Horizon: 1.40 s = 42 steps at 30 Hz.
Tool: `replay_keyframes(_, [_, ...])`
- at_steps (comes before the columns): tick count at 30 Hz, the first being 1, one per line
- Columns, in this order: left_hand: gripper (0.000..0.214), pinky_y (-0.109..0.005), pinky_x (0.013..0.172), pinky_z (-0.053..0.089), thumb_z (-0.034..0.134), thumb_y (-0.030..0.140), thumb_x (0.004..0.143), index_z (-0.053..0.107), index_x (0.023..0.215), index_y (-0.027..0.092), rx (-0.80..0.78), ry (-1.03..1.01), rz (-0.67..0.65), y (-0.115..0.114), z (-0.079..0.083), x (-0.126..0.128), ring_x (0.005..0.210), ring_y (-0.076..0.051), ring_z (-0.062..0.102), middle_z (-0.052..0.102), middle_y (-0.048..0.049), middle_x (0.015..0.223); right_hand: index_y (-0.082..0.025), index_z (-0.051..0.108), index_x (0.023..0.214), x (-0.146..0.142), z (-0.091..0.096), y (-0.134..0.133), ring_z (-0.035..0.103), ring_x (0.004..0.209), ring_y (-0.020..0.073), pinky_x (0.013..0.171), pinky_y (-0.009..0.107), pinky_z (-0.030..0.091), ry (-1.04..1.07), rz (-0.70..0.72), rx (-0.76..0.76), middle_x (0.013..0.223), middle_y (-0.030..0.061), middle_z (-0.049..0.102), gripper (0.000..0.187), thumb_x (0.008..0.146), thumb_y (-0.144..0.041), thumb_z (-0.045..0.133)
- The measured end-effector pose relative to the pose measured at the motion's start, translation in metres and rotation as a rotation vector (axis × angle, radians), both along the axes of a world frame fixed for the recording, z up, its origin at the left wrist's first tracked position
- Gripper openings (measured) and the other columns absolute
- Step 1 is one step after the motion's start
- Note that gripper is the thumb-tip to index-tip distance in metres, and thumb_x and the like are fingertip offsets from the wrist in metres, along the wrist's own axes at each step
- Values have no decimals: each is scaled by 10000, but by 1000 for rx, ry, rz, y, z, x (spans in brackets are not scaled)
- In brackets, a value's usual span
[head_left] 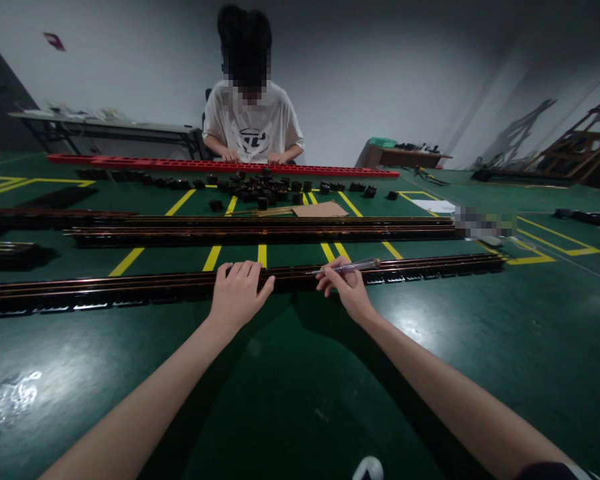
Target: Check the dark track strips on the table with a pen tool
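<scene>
A long black rail [420,268] with copper-coloured strips along its top lies across the green floor in front of me. My left hand [237,293] rests palm down on it, its fingers over the top and the thumb stretched out to the right. Farther right, my right hand [345,283] is closed around a screwdriver [355,265] with a clear handle. Its handle points right, and its thin shaft points left, just above the rail. What the tip touches is too small to tell.
Beyond lie a second bundle of black rails [280,232], a piece of cardboard [320,210] and several small black blocks [265,190]. Across from me a person [253,123] has both hands at a long red rail [220,165]. Yellow lines mark the floor [280,400].
</scene>
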<state>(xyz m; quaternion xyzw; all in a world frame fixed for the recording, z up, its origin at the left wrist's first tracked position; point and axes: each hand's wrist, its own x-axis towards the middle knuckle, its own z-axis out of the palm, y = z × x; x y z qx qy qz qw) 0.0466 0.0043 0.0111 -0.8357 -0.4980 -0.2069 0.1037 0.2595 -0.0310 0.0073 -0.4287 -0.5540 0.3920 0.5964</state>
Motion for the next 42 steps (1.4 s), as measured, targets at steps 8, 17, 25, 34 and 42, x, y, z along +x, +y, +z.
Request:
replay_keyframes(8, [484, -458, 911, 387, 288, 428, 913, 592, 1125, 117, -17, -15, -79, 1, -3, 2, 1029, -271, 581, 642, -159, 1116, -191, 517, 822, -2, 2, 0, 625, 602, 103, 442, 191, 458, -63, 66, -21, 793, 15, 649, 200, 799, -375, 589])
replay_keyframes(17, [521, -426, 833, 404, 241, 456, 917, 610, 994, 97, -27, 49, 2, 2, 1, 3, 894, -267, 585, 655, -154, 965, -188, 535, 821, -2, -1, 2, 603, 534, 85, 411, 175, 439, -31, 8, -17, 754, 3, 661, 174, 803, -355, 584])
replay_keyframes(25, [576, -447, 833, 388, 184, 477, 925, 613, 986, 97, -40, 16, 33, 2, 1, 3, 890, -280, 575, 648, -154, 946, -183, 532, 775, -4, 1, 3, 576, 456, 79, 373, 173, 416, 43, -79, -41, 680, -11, 653, 158, 775, -328, 593])
replay_keyframes(34, [584, -464, 834, 384, 170, 475, 929, 620, 953, 103, -21, 34, 117, 2, 3, 3, 885, -282, 575, 649, -146, 930, -186, 526, 764, -3, 0, 3, 568, 439, 78, 373, 174, 419, 47, -145, -23, 646, -19, 645, 159, 776, -330, 592])
replay_keyframes(42, [543, -484, 906, 364, 219, 441, 934, 615, 1059, 91, 42, 18, 34, 0, -1, 1, 955, -280, 591, 662, -153, 1030, -192, 522, 787, -1, 0, 2, 581, 491, 81, 395, 179, 424, -32, -58, -31, 711, 2, 653, 195, 795, -376, 586])
